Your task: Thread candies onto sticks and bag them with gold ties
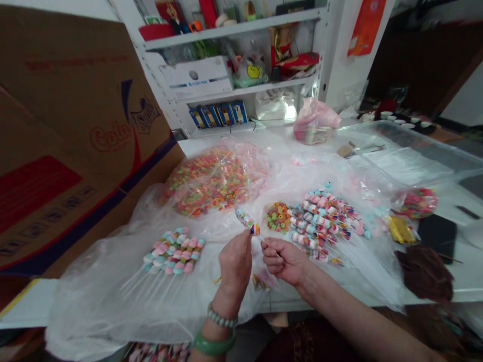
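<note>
My left hand (236, 264), with a green bangle and bead bracelet on its wrist, pinches a candy skewer (247, 221) of pastel marshmallow pieces near its coloured end. My right hand (283, 260) is closed beside it, its fingers pinched on the skewer's thin stick. Both hands hover over clear plastic sheeting (113, 296) on a white table. A row of finished skewers (173, 251) lies to the left. A larger pile of skewers (324, 218) lies to the right, next to a small heap of colourful ring candies (278, 216).
A big bag of ring candies (211, 181) lies behind the hands. A large cardboard box (68, 141) stands at left. White shelves (234, 75) hold boxes. Also here: a pink bag (315, 120), clear plastic bin (407, 156), dark phone (437, 234), brown bundle (424, 274).
</note>
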### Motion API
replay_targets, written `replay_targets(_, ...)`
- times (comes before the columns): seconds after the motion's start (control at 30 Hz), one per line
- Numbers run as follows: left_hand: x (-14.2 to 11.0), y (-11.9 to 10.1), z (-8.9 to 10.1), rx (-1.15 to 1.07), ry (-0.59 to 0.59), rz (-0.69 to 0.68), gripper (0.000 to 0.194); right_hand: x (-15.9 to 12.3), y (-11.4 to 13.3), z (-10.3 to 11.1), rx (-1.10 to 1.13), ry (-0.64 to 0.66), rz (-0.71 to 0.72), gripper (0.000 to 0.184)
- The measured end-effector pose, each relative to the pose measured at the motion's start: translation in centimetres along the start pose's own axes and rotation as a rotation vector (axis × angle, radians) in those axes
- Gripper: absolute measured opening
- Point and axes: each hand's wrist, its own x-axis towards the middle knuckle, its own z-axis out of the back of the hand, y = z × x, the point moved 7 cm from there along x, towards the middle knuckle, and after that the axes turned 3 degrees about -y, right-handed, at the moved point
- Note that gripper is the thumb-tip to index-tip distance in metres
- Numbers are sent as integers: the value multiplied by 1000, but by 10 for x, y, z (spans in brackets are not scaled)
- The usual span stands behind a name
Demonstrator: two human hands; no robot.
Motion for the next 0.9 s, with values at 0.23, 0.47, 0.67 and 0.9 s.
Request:
replay_targets(0.23, 16, 3, -8, 204, -20, -117, 20, 7, 12, 8, -18, -52, 4, 16)
replay_targets(0.47, 5, -3, -24, 613, -32, -347, 15, 18, 26, 14, -236, -266, 273, 20)
replay_targets(0.67, -2, 8, -7, 464, -116, -232, 3, 25, 23, 8, -274, -259, 244, 20)
replay_targets(0.9, 4, 5, -10, 793, -34, -483, 17, 29, -2, 6, -2, -79, -83, 14)
